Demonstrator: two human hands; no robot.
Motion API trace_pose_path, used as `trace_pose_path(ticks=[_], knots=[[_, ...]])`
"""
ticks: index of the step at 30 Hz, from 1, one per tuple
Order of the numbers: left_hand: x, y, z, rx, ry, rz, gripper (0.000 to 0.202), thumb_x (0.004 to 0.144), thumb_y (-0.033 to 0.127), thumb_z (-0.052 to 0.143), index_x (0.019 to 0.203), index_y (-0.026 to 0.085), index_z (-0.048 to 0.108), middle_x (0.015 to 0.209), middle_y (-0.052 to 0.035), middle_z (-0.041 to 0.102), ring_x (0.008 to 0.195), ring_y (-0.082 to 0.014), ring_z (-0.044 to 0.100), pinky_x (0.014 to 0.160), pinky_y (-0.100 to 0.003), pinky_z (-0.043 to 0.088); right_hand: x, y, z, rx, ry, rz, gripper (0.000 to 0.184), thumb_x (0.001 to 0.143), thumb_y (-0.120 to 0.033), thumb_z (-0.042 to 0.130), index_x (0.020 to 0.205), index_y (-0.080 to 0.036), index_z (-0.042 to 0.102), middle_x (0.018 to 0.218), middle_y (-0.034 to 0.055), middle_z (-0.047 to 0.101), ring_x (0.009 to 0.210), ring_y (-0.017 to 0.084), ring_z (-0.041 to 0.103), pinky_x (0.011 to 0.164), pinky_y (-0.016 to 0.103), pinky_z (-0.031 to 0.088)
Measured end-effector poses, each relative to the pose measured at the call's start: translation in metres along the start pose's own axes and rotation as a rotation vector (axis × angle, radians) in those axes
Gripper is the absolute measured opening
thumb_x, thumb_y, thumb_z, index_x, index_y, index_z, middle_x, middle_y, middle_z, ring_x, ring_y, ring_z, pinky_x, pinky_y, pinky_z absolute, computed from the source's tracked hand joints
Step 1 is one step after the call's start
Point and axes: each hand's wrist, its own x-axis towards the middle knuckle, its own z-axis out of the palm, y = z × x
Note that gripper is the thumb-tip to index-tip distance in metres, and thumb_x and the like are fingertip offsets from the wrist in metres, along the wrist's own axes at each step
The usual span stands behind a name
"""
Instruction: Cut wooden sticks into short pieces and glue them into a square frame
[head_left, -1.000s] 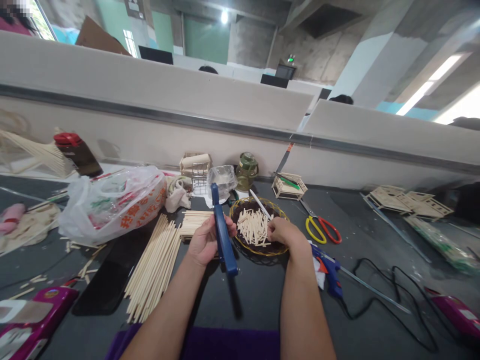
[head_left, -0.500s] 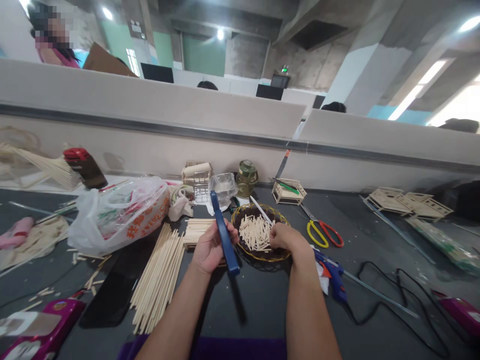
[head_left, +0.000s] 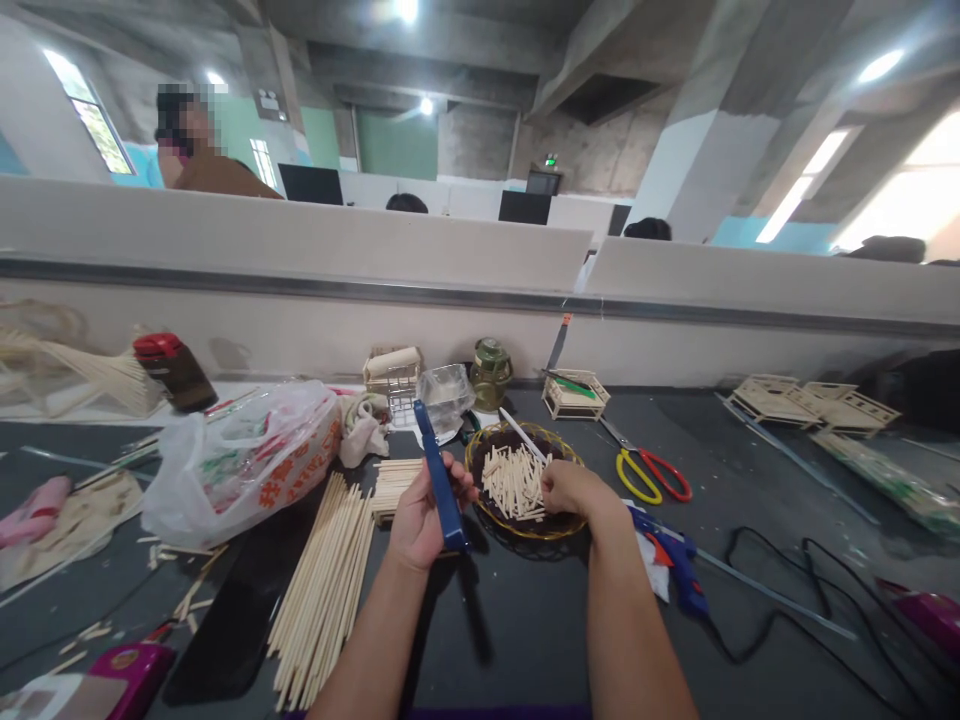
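My left hand [head_left: 421, 515] is closed around a long, dark blue bar-shaped tool [head_left: 442, 485], held tilted above the table; its exact kind does not show. My right hand [head_left: 566, 492] reaches into a round wicker basket [head_left: 517, 533] with a yellow rim. Its fingers are bent inward at the short wooden sticks [head_left: 510, 480], and what they grip, if anything, is hidden. A slim white rod [head_left: 523, 434] leans across the basket, its lower end close to my right fingers. Left of the basket lies a stack of cut sticks [head_left: 394, 485], partly behind my left hand.
Long wooden sticks [head_left: 322, 590] lie left of my left arm, near a white plastic bag [head_left: 240, 460]. Scissors [head_left: 637, 470] and a blue glue gun [head_left: 679, 565] with a cord lie to the right. Behind stand a green jar [head_left: 491, 375] and a small stick frame [head_left: 574, 397].
The camera view has tilted slightly upward, so the table things sit lower. Both hands keep nearly the same places, the left still holding the blue tool, the right still in the basket.
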Motion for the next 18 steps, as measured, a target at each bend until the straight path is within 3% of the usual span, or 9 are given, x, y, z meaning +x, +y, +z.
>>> trace_pose_path(ticks=[8, 12, 18], knots=[[-0.001, 0.003, 0.006, -0.038, 0.060, 0.003, 0.008, 0.084, 0.020, 0.057, 0.084, 0.015, 0.062, 0.077, -0.0023, 0.064, 0.076, -0.0168, 0.065, 0.078, -0.036, 0.054, -0.039, 0.018, -0.033, 0.097, 0.145, -0.035, 0.019, 0.067, -0.011, 0.054, 0.077, -0.018, 0.069, 0.081, 0.0059, 0.069, 0.069, 0.015, 0.060, 0.055, 0.022, 0.031], [-0.002, 0.004, 0.008, -0.035, 0.056, 0.010, 0.006, 0.082, 0.019, 0.060, 0.084, 0.015, 0.063, 0.076, -0.0019, 0.065, 0.075, -0.0166, 0.065, 0.080, -0.037, 0.054, -0.037, -0.014, -0.032, 0.169, 0.222, -0.151, 0.016, 0.071, -0.012, 0.052, 0.072, -0.017, 0.067, 0.077, 0.0067, 0.067, 0.069, 0.016, 0.057, 0.058, 0.024, 0.030], [-0.001, 0.006, 0.006, -0.006, 0.000, 0.033, 0.006, 0.081, 0.021, 0.061, 0.081, 0.015, 0.063, 0.072, -0.0018, 0.064, 0.072, -0.0160, 0.065, 0.077, -0.034, 0.055, -0.019, -0.067, -0.009, 0.328, 0.172, -0.405, 0.014, 0.078, -0.014, 0.050, 0.073, -0.017, 0.062, 0.074, 0.0019, 0.064, 0.066, 0.011, 0.054, 0.059, 0.021, 0.032]])
